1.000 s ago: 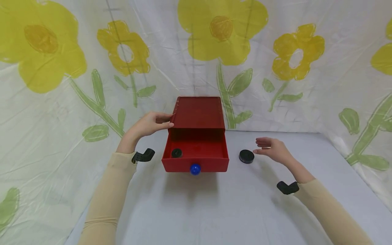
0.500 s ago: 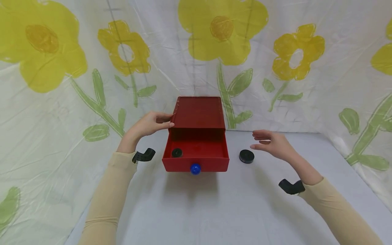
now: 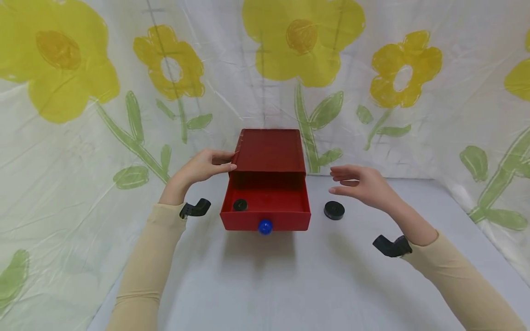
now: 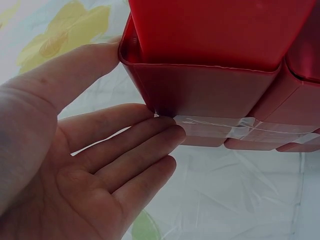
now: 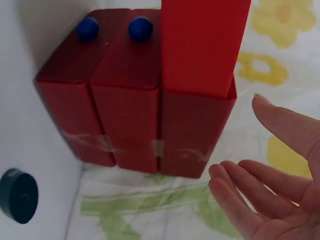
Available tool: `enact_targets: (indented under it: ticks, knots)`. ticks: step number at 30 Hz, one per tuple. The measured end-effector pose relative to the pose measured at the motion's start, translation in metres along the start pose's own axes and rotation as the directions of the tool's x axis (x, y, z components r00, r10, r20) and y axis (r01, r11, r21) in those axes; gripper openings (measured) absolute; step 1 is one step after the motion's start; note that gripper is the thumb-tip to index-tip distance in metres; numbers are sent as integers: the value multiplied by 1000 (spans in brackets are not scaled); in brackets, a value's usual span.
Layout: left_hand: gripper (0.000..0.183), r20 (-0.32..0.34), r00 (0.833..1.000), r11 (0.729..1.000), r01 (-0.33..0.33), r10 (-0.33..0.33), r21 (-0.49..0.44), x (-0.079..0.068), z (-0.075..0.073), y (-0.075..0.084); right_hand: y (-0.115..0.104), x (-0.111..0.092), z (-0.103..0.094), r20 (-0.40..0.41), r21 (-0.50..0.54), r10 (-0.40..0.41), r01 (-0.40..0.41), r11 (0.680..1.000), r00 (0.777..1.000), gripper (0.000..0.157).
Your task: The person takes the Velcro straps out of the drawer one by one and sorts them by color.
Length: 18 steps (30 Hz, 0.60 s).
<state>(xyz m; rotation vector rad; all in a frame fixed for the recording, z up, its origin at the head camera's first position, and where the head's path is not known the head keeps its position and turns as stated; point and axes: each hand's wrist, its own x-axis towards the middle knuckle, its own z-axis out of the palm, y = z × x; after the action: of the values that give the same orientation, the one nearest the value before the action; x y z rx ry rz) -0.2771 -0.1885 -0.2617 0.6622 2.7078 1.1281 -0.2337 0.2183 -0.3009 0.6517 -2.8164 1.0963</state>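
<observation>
A red drawer cabinet (image 3: 271, 151) stands at the middle, its top drawer (image 3: 279, 200) pulled out toward me. My left hand (image 3: 198, 166) touches the cabinet's left side near the top front edge, fingers fairly straight, thumb at the front edge. Inside the drawer, at its left, lies a small black disc (image 3: 240, 205). A second, larger-looking black disc (image 3: 334, 210) lies on the table right of the drawer. Above and behind that disc, my right hand (image 3: 368, 186) hovers with relaxed fingers, holding nothing and apart from the cabinet.
Two more drawers with blue knobs (image 5: 140, 29) sit beneath the open one, as the right wrist view shows. Clear tape (image 4: 240, 127) runs across the stacked boxes. Behind the cabinet hangs a flowered sheet (image 3: 232, 105); the table (image 3: 265, 285) is white.
My right hand has moved left and up, from beside the black disc on the table to above and behind it. The left hand, drawer and both discs have stayed put.
</observation>
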Motion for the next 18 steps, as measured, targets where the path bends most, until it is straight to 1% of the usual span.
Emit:
enact_targets:
  ticks: [4,7,11,14,18]
  knots:
    - [54,-2,1000,1000,9,-9,11,-1,0,1,-12,5,3,10,10,-25,25,1000,1000,60]
    - [54,-9,1000,1000,10,-10,16,2,0,-2,-21,9,6,19,9,-32,32,999,999,59]
    - [55,-17,1000,1000,11,-11,11,12,2,-19,-31,16,9,37,17,-52,51,999,998,58]
    - [57,-22,1000,1000,9,-9,15,17,2,-30,-37,21,12,41,19,-84,83,996,996,56]
    - [59,-25,1000,1000,0,1,13,20,2,-36,-44,29,16,37,18,-125,125,992,991,54]
